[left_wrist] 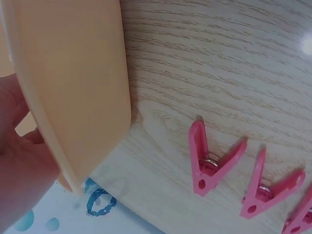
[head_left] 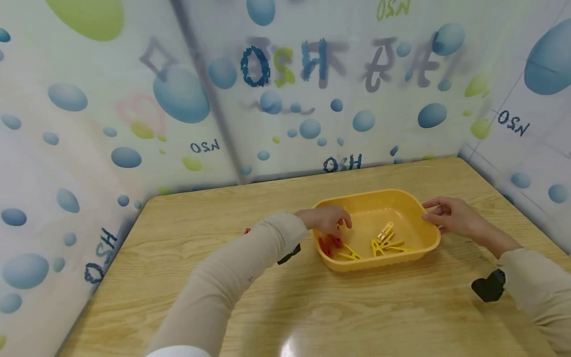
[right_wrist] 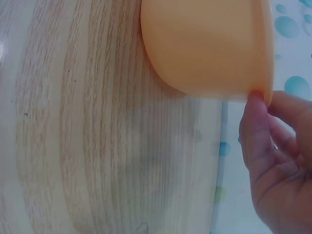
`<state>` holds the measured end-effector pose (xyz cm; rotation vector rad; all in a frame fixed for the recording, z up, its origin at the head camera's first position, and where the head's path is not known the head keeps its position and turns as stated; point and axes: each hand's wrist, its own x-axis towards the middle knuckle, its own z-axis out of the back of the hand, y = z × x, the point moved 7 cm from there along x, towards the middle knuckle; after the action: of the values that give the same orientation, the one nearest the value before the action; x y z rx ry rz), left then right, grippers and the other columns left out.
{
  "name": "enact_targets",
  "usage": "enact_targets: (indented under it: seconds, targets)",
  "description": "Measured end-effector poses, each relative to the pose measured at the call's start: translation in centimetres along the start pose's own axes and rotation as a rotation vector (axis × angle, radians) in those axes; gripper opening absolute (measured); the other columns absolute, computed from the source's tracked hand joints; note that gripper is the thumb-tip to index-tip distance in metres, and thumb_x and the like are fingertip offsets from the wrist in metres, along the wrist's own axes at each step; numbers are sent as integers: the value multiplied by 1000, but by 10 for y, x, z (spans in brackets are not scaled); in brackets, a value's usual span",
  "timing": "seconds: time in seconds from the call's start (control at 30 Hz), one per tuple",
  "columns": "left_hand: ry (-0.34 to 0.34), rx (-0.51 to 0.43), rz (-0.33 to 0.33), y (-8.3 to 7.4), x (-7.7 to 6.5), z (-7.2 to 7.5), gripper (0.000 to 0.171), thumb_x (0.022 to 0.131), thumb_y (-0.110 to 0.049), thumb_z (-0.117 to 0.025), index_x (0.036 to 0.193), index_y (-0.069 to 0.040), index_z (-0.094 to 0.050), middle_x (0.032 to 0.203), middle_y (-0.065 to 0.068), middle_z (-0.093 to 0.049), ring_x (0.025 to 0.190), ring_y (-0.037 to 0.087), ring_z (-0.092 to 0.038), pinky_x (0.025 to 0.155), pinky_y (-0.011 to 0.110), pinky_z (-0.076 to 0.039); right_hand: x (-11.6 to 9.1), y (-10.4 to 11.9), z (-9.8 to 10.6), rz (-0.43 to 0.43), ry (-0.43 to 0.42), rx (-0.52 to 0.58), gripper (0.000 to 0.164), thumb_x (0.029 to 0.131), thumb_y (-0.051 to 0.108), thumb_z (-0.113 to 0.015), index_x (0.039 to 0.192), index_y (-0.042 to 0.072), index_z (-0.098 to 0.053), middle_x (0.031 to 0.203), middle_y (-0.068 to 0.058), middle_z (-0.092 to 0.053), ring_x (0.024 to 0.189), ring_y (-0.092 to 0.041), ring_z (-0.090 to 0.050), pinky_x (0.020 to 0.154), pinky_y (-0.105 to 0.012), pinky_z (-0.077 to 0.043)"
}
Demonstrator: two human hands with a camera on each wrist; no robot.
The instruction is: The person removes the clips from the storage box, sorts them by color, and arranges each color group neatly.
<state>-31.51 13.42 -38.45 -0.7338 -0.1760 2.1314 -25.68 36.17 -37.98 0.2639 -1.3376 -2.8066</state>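
Observation:
A yellow plastic basin (head_left: 379, 196) stands on the table. My right hand (head_left: 459, 217) pinches its right rim, thumb and fingers on either side, as the right wrist view also shows. My left hand (head_left: 329, 219) reaches over the left rim into the basin, fingers bent down over several red clothespins (head_left: 325, 247). Whether a clothespin is between those fingers I cannot tell. Several yellow clothespins (head_left: 387, 243) lie on the basin floor, right of the red ones. In the left wrist view, red clothespins (left_wrist: 209, 165) lie in a row on the table outside the basin.
The wooden table (head_left: 374, 307) runs back to a patterned curtain wall (head_left: 285, 129), with another panel (head_left: 526, 148) on the right. My left sleeve (head_left: 241, 263) hides most of the clothespins on the table in the head view. Dark wrist pieces (head_left: 489, 286) hang at both cuffs.

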Motion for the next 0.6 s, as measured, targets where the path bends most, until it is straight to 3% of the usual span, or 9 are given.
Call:
enact_targets:
  seconds: [0.17,0.33,0.5,0.6]
  targets:
    - [19,-5,53,2,2,-4,38,80,3,-61,115,-10,-57,110,5,-52,91,14,-46,67,14,-44,1,0,0,6,0,4,54,88,26,-55,122,-11,-37,93,-17,-58,76,-22,-60,64,-33,-51]
    - [20,18,51,-2,-1,-4,40,79,9,-57,114,-9,-57,105,4,-53,88,14,-45,66,14,-42,1,0,0,6,0,3,53,88,26,-55,122,-11,-37,93,-17,-57,76,-22,-60,64,-33,-51]
    - [23,-28,87,0,-1,-7,39,78,11,-58,110,-10,-58,94,2,-53,82,13,-48,62,15,-44,0,0,0,4,-2,5,53,88,26,-55,122,-11,-38,93,-17,-57,76,-22,-60,64,-33,-51]
    - [16,7,70,0,0,-7,34,78,7,-61,108,-9,-59,93,1,-54,81,13,-48,66,15,-43,0,0,1,3,-4,3,54,88,26,-56,122,-11,-38,93,-17,-57,76,-22,-60,64,-33,-51]
